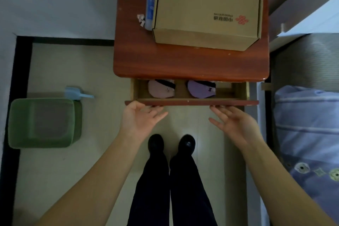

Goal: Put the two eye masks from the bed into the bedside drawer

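Note:
The bedside drawer [191,102] stands partly pulled out under the red-brown top of the bedside table [190,64]. Inside it lie two eye masks side by side: a pink eye mask [160,90] on the left and a purple eye mask [200,89] on the right, both with dark straps and partly hidden by the table top. My left hand [140,118] has its fingers spread and touches the drawer front near its left end. My right hand [233,122], also spread, touches the front right of the middle. Neither hand holds anything.
A cardboard box [207,5] and a blue bottle [150,3] sit on the table top. A green bin [43,123] with a light blue scoop [77,93] stands on the floor at left. The bed with blue bedding [310,134] lies at right. My feet [171,143] are below the drawer.

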Motion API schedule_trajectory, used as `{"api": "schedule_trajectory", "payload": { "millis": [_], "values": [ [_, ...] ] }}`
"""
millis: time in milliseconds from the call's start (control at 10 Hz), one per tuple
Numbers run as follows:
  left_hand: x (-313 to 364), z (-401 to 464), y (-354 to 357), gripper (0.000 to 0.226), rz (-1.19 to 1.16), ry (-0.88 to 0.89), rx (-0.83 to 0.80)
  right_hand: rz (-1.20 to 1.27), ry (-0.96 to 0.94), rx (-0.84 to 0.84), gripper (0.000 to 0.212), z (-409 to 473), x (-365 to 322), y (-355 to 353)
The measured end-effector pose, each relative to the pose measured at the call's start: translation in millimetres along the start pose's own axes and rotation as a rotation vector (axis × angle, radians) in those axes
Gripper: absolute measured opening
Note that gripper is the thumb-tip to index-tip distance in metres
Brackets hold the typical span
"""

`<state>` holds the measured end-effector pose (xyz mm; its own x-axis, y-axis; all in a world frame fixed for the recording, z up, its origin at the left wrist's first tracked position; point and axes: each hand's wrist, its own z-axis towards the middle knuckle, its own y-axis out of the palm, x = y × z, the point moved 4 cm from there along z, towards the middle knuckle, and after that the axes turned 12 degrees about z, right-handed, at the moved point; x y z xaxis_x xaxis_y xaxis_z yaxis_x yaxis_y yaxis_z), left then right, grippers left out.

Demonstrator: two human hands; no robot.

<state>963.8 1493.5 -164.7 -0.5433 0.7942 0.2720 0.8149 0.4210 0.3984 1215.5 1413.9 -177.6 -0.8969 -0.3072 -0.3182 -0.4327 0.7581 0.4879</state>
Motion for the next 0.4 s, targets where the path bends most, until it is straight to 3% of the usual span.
{"api": "schedule_trajectory", "payload": {
  "millis": [100, 300, 400],
  "values": [
    [25.3, 16.3, 24.8, 0.081, -0.012, 0.064, 0.006, 0.035, -0.041, 0.01, 0.038, 23.7, -18.8, 29.3],
    [51.1, 44.3, 47.7, 0.069, -0.059, 0.087, -0.079, 0.18, -0.149, 0.007, 0.047, 50.2, -29.0, 54.6],
    [39.5, 35.7, 39.9, 0.019, 0.104, 0.078, -0.025, 0.09, -0.098, 0.06, 0.046, 42.2, -14.0, 50.0]
  ]
}}
